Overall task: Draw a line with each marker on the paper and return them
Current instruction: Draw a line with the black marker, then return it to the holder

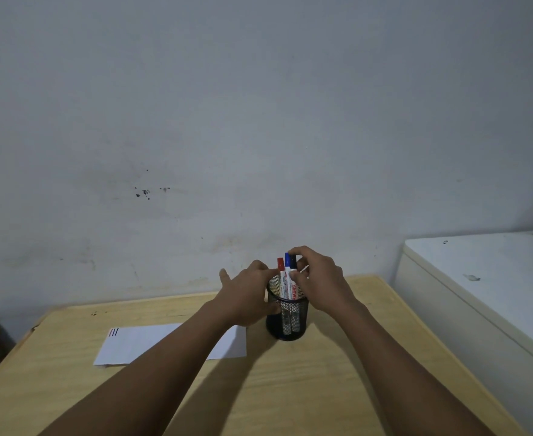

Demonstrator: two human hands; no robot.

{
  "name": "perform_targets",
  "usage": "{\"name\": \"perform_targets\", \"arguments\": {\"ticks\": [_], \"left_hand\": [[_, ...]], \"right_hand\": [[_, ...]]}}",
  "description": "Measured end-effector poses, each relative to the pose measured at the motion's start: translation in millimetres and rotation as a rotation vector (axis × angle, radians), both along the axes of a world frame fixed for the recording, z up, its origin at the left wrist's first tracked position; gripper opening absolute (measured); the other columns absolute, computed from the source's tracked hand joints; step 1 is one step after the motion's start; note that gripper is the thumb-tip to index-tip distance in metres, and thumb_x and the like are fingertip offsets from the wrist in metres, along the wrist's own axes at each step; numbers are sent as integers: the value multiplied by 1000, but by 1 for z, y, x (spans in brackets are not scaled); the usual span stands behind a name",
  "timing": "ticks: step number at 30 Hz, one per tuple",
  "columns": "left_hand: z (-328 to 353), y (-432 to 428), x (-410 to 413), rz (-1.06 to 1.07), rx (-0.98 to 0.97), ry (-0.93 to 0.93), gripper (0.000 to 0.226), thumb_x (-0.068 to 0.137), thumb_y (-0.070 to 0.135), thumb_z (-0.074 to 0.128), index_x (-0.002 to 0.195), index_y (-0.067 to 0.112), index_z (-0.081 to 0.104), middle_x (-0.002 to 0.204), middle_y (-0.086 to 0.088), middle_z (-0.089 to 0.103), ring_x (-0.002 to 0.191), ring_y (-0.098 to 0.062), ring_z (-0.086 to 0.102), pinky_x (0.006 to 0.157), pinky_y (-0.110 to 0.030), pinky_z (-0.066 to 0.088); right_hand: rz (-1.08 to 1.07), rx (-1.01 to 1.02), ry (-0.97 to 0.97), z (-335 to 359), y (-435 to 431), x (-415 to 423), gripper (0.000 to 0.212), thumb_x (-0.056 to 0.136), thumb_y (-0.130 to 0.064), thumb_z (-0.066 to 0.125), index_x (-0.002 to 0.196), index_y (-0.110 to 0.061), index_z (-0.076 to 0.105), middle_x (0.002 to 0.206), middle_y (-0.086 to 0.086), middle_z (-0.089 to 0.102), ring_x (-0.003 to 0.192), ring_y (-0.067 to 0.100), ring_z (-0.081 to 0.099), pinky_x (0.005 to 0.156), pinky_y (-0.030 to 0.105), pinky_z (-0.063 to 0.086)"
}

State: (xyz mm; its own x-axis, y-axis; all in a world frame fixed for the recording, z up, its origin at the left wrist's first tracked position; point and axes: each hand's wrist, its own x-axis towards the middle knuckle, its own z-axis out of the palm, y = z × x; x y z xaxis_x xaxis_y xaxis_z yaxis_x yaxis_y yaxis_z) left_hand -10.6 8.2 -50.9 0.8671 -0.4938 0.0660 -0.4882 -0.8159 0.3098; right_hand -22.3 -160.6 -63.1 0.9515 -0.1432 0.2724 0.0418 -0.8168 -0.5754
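Though mesh cup [287, 316] veils markers [287, 278], caps show.

left hand [246, 297]: bare, no rings | right hand [318, 283]: bare | forearms: bare, no sleeves visible

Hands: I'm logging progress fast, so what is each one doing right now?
Left hand: fingers curled around the mesh cup, steadying it.
Right hand: closed on the black marker standing in the cup.
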Motion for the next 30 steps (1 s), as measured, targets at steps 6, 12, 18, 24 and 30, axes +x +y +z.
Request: {"name": "perform_targets", "arguments": {"ticks": [6, 12, 18, 24, 30], "left_hand": [[1, -1, -2, 3, 6, -5, 68, 77, 41, 73, 138, 36, 43, 138, 1, 44, 123, -25, 50, 109, -71, 7], [7, 1, -7, 6, -1, -2, 69, 78, 44, 72, 139, 35, 41, 140, 2, 46, 127, -25, 48, 110, -70, 4], [9, 0, -11, -7, 37, 25, 70, 78, 46, 72, 140, 35, 40, 145, 0, 42, 131, -26, 44, 108, -72, 0], [12, 0, -13, -13, 68, 26, 76, 78, 47, 71, 144, 34, 36, 148, -1, 38, 134, -26, 41, 109, -73, -3], [10, 1, -12, -16, 43, 22, 73, 79, 47, 71, 142, 32, 39, 148, -1, 38, 134, -25, 41, 109, -72, -4]], "right_hand": [[19, -52, 22, 6, -3, 0, 35, 97, -23, 65, 130, -32, 58, 115, -6, 67, 100, 18, 63, 103, 45, 42], [3, 15, -14, 9, -5, -8, 43, 98, -31, 65, 139, -35, 53, 111, -8, 67, 102, 17, 65, 98, 40, 31], [-43, -3, -57, 11, 2, -6, 21, 99, -24, 63, 119, -30, 65, 94, -11, 72, 91, 12, 64, 101, 38, 31], [-88, 20, -116, 20, -5, 4, 24, 98, -18, 63, 120, -28, 65, 88, -10, 70, 89, 12, 63, 97, 37, 30], [-60, -15, 1, 8, -7, 5, 30, 100, -19, 58, 128, -26, 65, 102, -4, 73, 105, 20, 64, 102, 42, 34]]}}
